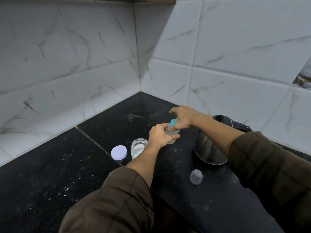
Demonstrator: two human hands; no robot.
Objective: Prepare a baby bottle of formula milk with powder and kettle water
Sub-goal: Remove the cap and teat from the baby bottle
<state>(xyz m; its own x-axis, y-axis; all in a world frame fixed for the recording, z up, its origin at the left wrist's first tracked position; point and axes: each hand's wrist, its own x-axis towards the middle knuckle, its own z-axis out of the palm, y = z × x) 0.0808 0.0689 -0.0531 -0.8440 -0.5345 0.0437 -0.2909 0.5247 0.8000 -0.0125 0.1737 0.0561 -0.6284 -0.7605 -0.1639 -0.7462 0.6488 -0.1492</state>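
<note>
Baby bottle (pixel 173 131), held between powder jar (pixel 138 147) and kettle (pixel 208 148): left hand (pixel 159 136) curled round its body, right hand (pixel 184 117) pinching the blue collar (pixel 172 123). A cross-threaded collar would likely leak; a slipping grip could tip the bottle.

counter (pixel 42 182) left of the seam: open run from front edge to tiled walls (pixel 101 64). back corner: open surface, shut in by tiles on two sides. centre: left hand (pixel 159 135) and right hand (pixel 183 117) meet on the bottle (pixel 173 127) and bar the middle. jar (pixel 138 147) and white lid (pixel 119 152) stand just beside each other, apart, close left of the left forearm. kettle (pixel 210 148) sits under the right forearm, near the right wall. clear cap (pixel 196 176) stands alone between the forearms, with room all round
</note>
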